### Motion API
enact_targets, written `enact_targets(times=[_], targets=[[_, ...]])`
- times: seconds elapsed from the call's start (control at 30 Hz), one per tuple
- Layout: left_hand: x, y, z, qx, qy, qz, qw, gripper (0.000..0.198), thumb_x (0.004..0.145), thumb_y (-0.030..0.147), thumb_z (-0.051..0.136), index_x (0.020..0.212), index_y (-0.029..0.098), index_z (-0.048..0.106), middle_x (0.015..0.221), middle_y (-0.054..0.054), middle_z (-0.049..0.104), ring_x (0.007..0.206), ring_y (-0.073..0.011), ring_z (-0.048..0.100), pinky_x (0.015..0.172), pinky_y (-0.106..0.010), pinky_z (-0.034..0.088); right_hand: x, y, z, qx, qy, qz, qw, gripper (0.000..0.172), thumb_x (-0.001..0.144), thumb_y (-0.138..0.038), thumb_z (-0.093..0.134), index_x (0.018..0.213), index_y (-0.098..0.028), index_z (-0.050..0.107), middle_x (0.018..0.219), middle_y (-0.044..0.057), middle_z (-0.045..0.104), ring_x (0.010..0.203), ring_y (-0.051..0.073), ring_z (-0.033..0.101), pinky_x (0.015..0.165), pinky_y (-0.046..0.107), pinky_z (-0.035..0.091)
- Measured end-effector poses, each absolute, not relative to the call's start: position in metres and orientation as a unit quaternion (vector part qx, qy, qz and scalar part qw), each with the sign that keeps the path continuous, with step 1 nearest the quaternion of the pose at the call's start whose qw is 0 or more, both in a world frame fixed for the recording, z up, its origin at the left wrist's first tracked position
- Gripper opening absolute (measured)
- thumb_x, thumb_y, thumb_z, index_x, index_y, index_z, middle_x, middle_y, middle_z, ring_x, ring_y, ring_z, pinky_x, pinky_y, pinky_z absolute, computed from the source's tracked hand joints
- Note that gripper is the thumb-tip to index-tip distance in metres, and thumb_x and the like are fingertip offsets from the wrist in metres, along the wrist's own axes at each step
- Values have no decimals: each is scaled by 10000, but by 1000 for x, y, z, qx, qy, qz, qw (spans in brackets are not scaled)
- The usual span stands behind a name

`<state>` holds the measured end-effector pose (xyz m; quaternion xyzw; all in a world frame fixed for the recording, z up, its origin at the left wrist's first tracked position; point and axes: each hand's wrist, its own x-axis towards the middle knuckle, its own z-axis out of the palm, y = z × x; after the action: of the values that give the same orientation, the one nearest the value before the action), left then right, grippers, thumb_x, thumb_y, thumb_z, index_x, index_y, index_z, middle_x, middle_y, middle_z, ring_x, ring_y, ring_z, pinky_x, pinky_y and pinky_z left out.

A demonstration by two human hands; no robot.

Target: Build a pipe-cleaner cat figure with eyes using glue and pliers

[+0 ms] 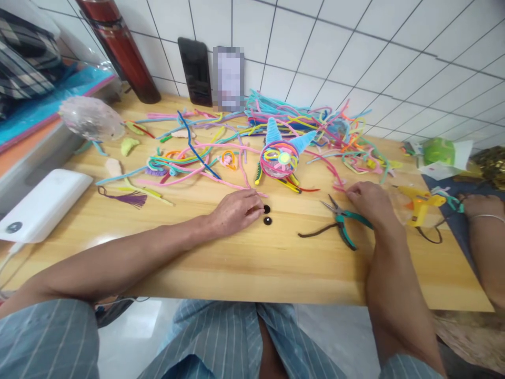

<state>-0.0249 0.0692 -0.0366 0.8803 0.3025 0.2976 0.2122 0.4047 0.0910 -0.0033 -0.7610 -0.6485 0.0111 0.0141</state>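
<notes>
Two black discs (268,221) lie just right of your left hand (238,213), its fingers bunched; your curled right hand (370,201) sits farther off; I cannot tell either grip

Pliers (340,215) on tbl (236,268), R of discs (268,221); phones (196,71) behind, agst wall (300,58).

Upper left: a red flask (128,58) stands before a white tiled wall (300,58); plaid cloth (26,52) occupies the corner. Top, left of centre: a black phone (195,72) stands beside a second phone (229,79), its screen pixelated. Left edge: a white power bank (45,202), cable (6,259) attached. Right edge: shiny gold material (490,164).
</notes>
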Motion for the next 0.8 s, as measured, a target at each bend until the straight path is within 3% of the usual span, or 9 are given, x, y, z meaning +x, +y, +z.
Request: enact_targets(times=[0.23,0.37,0.53,0.7,0.8], targets=[[-28,71,-39,887,301,284,203,217,1080,230,543,925,196,691,979,-94,796,1197,-277,791,916,-362,621,414,82,10,-789,-614,-15,-12,204,985,-280,533,991,-230,730,1022,167,796,1023,344,730,911,477,541],[-28,71,-41,889,304,274,206,197,1071,220,553,947,198,704,984,-84,798,1186,-267,785,923,-356,616,415,75,16,-800,-595,-15,79,257,946,-290,578,1119,-257,764,1080,119,827,1068,337,758,967,509,579],[-27,71,-42,882,307,282,219,206,1075,221,548,941,194,702,988,-79,800,1154,-261,792,930,-364,618,411,76,13,-744,-649,41,153,261,925,-316,586,1054,-242,801,1111,108,840,1092,310,773,1032,505,594],[-25,72,-37,856,298,333,259,198,1078,249,582,920,195,688,983,-83,791,1155,-244,792,924,-345,609,416,79,10,-719,-649,-2,247,294,894,-370,661,1145,-277,784,1239,119,815,1188,346,753,1131,611,565],[-25,76,-32,811,318,402,282,128,1045,256,643,944,193,690,969,-70,783,961,-190,777,832,-308,588,400,83,9,-697,-644,28,315,326,893,-444,720,1180,-299,772,1230,108,822,1109,345,777,1087,616,600]])
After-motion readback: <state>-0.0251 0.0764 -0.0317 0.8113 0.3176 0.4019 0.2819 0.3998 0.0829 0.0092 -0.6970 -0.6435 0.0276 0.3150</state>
